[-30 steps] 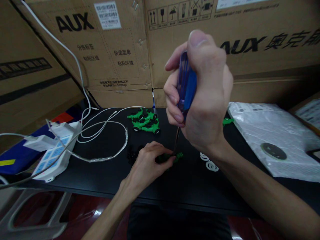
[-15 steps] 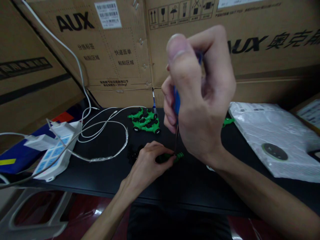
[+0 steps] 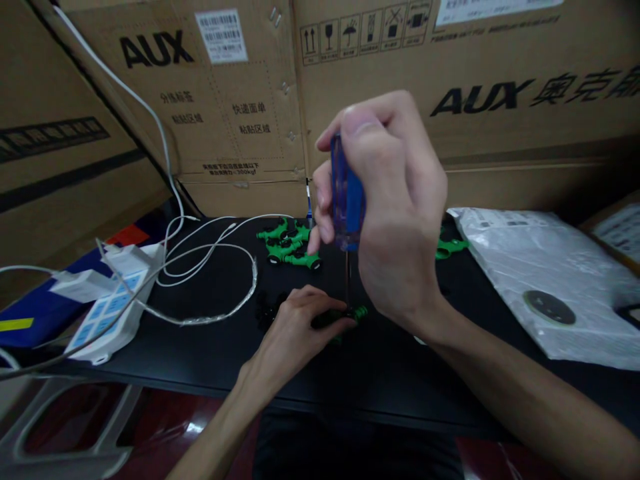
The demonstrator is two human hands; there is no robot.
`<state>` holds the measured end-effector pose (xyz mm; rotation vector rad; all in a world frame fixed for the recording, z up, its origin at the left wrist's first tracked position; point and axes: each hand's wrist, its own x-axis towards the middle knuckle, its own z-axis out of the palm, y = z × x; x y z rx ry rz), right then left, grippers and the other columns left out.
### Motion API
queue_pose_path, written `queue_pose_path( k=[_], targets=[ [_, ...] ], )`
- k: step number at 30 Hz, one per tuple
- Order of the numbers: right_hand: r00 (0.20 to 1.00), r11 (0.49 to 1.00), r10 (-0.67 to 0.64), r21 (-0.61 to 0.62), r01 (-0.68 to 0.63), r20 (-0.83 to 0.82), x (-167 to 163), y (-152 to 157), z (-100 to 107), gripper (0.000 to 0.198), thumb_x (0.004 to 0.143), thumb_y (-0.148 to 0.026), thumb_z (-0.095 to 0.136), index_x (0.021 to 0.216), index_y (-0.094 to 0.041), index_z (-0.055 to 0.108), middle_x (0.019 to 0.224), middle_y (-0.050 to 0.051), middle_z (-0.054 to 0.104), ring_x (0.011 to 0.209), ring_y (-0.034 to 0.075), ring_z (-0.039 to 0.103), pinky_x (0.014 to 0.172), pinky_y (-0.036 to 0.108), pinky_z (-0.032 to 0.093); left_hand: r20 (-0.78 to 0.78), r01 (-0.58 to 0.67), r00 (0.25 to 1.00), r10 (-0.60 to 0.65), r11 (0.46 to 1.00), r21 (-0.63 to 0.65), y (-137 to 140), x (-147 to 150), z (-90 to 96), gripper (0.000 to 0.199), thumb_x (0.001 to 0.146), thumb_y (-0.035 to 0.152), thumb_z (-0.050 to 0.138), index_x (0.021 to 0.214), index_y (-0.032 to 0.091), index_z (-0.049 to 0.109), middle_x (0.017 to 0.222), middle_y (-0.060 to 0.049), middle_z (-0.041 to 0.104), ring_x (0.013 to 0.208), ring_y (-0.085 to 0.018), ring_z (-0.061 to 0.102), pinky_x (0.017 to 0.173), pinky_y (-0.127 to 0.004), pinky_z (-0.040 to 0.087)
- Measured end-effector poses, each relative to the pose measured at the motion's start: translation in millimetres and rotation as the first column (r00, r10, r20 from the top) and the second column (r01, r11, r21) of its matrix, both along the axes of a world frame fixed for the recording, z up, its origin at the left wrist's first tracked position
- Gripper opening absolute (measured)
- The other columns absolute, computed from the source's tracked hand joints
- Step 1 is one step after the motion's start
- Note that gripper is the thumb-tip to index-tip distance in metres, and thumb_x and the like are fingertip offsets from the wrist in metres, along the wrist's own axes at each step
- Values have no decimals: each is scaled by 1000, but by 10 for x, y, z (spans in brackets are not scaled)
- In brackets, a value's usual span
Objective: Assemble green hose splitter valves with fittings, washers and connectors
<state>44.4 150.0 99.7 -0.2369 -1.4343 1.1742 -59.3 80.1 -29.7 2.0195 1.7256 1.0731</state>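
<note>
My right hand (image 3: 395, 193) is wrapped round the blue handle of a screwdriver (image 3: 348, 200), held upright. Its thin shaft runs down to a small green plastic part (image 3: 360, 312) on the black table. With thumb and fingers, my left hand (image 3: 305, 323) pinches that green part and steadies it against the tabletop; most of the part is hidden under the fingers. Left of this hand lies a heap of small black pieces (image 3: 267, 310), too dark to make out singly. Farther back sits a cluster of green parts with black fittings (image 3: 290, 245).
A white power strip (image 3: 120, 300) with plugged-in chargers and loose white cables (image 3: 220, 320) occupies the left. To the right lies a clear-wrapped package (image 3: 545, 287), with another green part (image 3: 451, 248) beside it. Large cardboard boxes (image 3: 240, 147) stand along the back.
My right hand has come lower and slightly left, its fingers loosened so more of the blue handle shows. The screwdriver tip stays at the green part. My left hand holds nearly still.
</note>
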Motion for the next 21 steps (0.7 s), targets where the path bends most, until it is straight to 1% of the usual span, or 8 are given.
queue_pose_path(
  k=[3, 5, 8, 11, 13, 15, 18, 21],
  targets=[
    [997, 998, 66, 8, -66, -33, 9, 8, 31, 27, 99, -21, 56, 86, -27, 33, 64, -10, 44, 47, 9, 45, 44, 21, 42, 10, 21, 1000, -21, 999, -30, -8, -1, 7, 18, 83, 27, 83, 99, 21, 79, 97, -3, 79, 96, -23, 71, 90, -40, 53],
    [993, 994, 112, -14, -113, -49, 26, 24, 60, 31, 99, -28, 60, 88, -27, 31, 60, -12, 39, 43, 8, 41, 40, 18, 37, 19, 26, 999, -26, 999, -28, -10, -1, -1, 21, 82, 27, 84, 101, 20, 78, 99, -3, 79, 99, -23, 70, 91, -39, 54],
    [988, 986, 155, -62, -156, -13, 58, 70, 93, 21, 106, -29, 40, 86, -25, 39, 58, -9, 37, 38, 9, 32, 35, 21, 31, 14, 19, 1000, -19, 1000, -7, -8, 0, -25, 24, 82, 28, 84, 104, 19, 78, 100, -4, 78, 96, -22, 69, 89, -38, 55],
    [979, 978, 203, -34, -204, -7, 67, 125, 86, 31, 104, -19, 29, 80, -23, 47, 62, -5, 40, 40, 11, 36, 38, 27, 40, -8, 40, 999, -40, 999, -7, 0, 3, -33, 25, 85, 29, 82, 108, 20, 77, 105, -4, 78, 96, -22, 68, 88, -39, 54],
    [980, 981, 194, -5, -194, -38, 56, 155, 60, 24, 102, -16, 38, 80, -23, 45, 67, -5, 47, 46, 12, 46, 46, 28, 50, 2, 54, 999, -54, 998, -31, 10, 4, -23, 22, 86, 29, 81, 106, 21, 77, 108, -3, 78, 98, -22, 68, 90, -39, 54],
    [974, 976, 217, 27, -216, -70, 47, 172, 38, 21, 98, -16, 51, 84, -25, 38, 72, -6, 54, 51, 12, 53, 51, 27, 54, 31, 58, 998, -56, 996, -67, 19, 5, -7, 21, 86, 29, 81, 104, 21, 76, 109, -2, 78, 100, -22, 67, 93, -40, 53],
    [955, 956, 292, 32, -290, -53, 64, 177, 52, 35, 96, -28, 64, 88, -28, 30, 63, -12, 51, 40, 9, 42, 38, 20, 40, 58, 64, 997, -58, 993, -101, 26, 1, 11, 22, 85, 29, 81, 106, 22, 76, 110, -1, 78, 102, -22, 67, 95, -39, 52],
    [951, 952, 307, -33, -306, 41, 108, 175, 107, 31, 100, -48, 54, 87, -26, 37, 54, -12, 37, 36, 7, 28, 33, 20, 27, 73, 68, 996, -59, 990, -123, 23, -4, 10, 23, 86, 31, 80, 107, 23, 75, 111, 0, 78, 104, -21, 66, 95, -38, 52]
  ],
)
